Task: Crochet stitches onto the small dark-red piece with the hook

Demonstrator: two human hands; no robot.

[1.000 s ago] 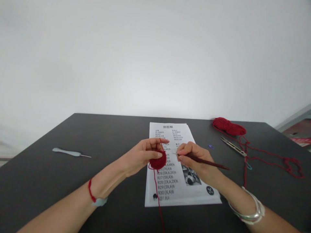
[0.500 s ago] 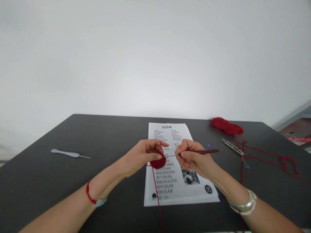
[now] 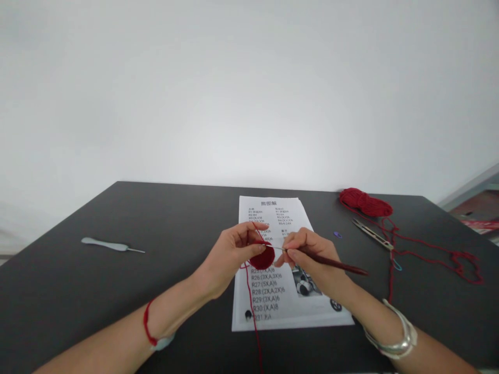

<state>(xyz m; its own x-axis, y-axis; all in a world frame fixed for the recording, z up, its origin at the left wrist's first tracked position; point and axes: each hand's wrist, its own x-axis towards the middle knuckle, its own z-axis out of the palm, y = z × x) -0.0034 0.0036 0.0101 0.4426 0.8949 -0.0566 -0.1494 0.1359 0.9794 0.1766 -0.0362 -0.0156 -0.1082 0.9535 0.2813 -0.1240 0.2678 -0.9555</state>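
Between the thumb and fingers of my left hand (image 3: 230, 254) is a small round piece of red crochet (image 3: 262, 258), and a strand of red yarn (image 3: 252, 301) hangs from it toward the table's front edge. The left index finger reaches out with yarn running by it. My right hand (image 3: 312, 254) pinches a crochet hook (image 3: 335, 264) with a dark red handle. Its thin metal shaft points left and meets the top edge of the crochet; the tip is hidden there. Under both hands lies a printed pattern sheet (image 3: 265, 306).
A red yarn skein (image 3: 365, 202) lies at the back right, its loose strand trailing rightward. Near it are thread snips (image 3: 372, 234), a purple stitch marker (image 3: 337, 235) and a light blue loop (image 3: 397, 265). A grey-handled crochet hook (image 3: 113, 245) rests on the dark table (image 3: 187, 213) at left.
The hook's handle has tilted, its rear end now lower and further right. The crochet piece has shifted slightly right and shows more of its round face.
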